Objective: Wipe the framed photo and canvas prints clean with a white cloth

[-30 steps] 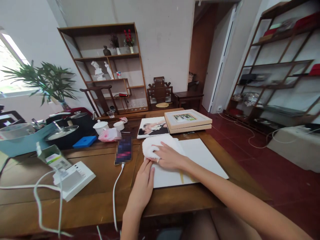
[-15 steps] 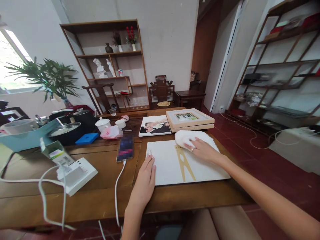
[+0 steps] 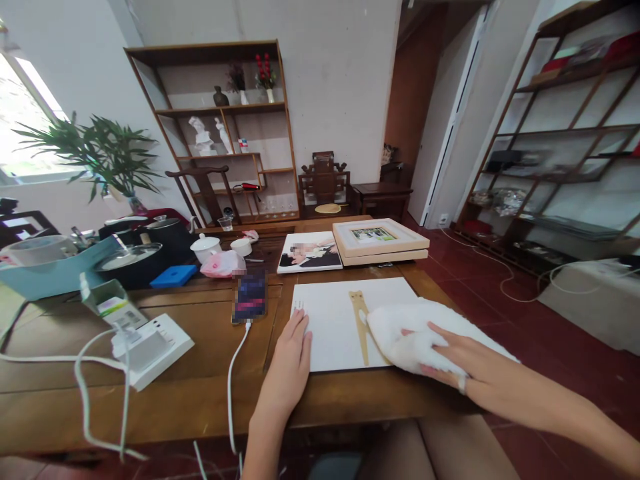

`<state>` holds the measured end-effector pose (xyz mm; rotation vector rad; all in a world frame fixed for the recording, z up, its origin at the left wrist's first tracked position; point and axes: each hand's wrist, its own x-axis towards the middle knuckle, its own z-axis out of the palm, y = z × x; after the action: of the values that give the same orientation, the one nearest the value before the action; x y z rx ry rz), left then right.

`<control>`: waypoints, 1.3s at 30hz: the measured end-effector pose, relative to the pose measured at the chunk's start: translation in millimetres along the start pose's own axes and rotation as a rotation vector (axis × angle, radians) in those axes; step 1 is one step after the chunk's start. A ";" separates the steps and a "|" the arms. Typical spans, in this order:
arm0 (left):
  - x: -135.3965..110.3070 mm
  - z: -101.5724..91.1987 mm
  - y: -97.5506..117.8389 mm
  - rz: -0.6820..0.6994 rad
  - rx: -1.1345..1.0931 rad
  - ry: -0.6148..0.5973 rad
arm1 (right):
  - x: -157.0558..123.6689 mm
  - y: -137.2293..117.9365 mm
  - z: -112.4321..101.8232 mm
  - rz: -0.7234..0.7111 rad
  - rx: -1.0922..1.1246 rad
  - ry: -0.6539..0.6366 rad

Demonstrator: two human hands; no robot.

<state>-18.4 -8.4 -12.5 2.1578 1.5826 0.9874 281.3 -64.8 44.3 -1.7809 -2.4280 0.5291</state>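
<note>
A white rectangular panel lies flat near the table's front edge. On it sits a gold, two-legged piece like a folding frame stand, its right leg now mostly covered. My left hand rests along the panel's left edge, fingers stretched out and holding nothing. In my right hand is a fluffy white cloth, bunched under the fingers. The cloth covers the panel's right front part and hangs past its right side, hiding that corner.
Behind the panel are a photo print and stacked pale frames. To the left lie a phone with a white cable, a power strip, a blue box and a pot.
My right hand has drawn the cloth from the panel's back right toward me and to the right, over the gold piece's right leg. My left hand stays in place.
</note>
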 end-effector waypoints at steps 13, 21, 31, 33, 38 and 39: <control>-1.2 -1.9 -0.6 0.000 0.028 -0.026 | 120.8 14.1 -17.3 -0.162 -0.043 0.117; 0.6 0.2 -1.3 0.029 -0.017 0.004 | 36.2 -7.8 6.3 -0.303 -0.083 0.149; -0.3 -0.8 0.8 0.015 0.000 0.013 | -8.6 3.4 4.8 -0.060 0.073 -0.023; -0.1 -0.8 0.6 0.014 -0.001 0.005 | 12.7 12.1 0.8 -0.031 0.082 0.002; 0.1 -1.3 0.6 0.013 0.004 -0.001 | 75.0 25.6 -14.9 -0.068 0.083 0.053; -0.1 -1.6 0.8 0.015 0.000 0.003 | 85.0 26.8 -17.8 -0.059 0.077 0.053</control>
<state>-18.9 -9.1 -10.9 2.1730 1.5698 0.9950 283.3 26.0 40.9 -1.6666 -2.3827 0.5546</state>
